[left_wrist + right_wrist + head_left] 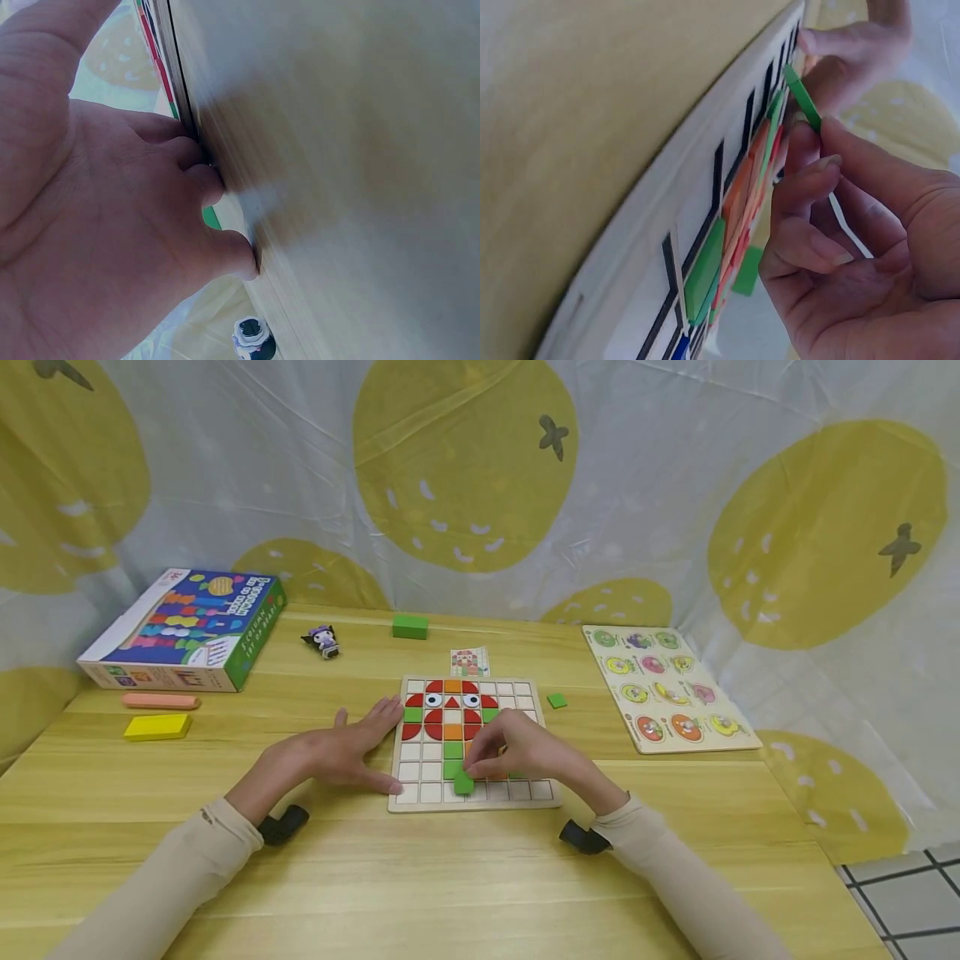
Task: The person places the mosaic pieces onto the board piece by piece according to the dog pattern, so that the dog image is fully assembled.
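My right hand [521,747] pinches a green square tile [464,784] between thumb and fingers, over the lower part of a wooden grid board [431,793]. In the right wrist view that tile [802,99] stands tilted at the fingertips, above the board's face. Red, orange and green pieces plus two round eye pieces [471,700] form a pattern on the grid. Spread along the board's left side is my left hand [348,752], its fingertips and thumb at the edge. My right hand hides part of the pattern.
A small picture card [469,662] lies behind the board, with a loose green tile [557,700] to its right. Further right is a fruit puzzle board [630,727]. A green block [410,627], a small figurine [323,642], a yellow block [157,727], an orange stick [161,701] and a box [187,627] stand around.
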The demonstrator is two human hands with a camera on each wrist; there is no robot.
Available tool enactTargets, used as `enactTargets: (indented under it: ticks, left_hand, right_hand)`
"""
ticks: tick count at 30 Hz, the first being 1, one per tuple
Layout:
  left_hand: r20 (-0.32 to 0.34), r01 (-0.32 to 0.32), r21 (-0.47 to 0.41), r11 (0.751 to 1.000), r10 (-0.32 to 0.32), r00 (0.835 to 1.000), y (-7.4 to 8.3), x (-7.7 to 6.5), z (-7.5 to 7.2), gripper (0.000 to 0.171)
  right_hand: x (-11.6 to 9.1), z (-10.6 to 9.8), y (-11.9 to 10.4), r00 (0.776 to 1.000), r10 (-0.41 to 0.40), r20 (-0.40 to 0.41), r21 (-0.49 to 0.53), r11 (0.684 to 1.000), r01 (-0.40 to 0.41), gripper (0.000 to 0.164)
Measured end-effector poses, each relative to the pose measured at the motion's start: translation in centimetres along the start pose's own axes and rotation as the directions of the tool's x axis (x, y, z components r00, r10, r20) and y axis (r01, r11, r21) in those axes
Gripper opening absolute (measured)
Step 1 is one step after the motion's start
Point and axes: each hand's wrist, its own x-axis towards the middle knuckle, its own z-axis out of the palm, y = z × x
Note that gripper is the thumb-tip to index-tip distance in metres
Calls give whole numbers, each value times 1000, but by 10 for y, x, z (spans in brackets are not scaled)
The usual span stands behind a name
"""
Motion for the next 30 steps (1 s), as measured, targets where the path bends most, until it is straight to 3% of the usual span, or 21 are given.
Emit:
enactTargets:
  ticks: [13, 21, 30]
  left_hand:
    - [-2, 1, 3, 1000, -1, 1000, -1, 1, 0, 121]
    - [2, 3, 0, 1000, -3, 1000, -2, 1, 0, 122]
    - [-2, -1, 3, 1000, 1, 1000, -1, 1, 1, 123]
  right_hand:
    - [3, 13, -1, 999, -48, -4, -71, 996, 48, 3]
    - [-3, -12, 11, 996, -52, -77, -90, 995, 45, 2]
    - [-15, -49, 34, 979, 81, -184, -37, 995, -89, 9]
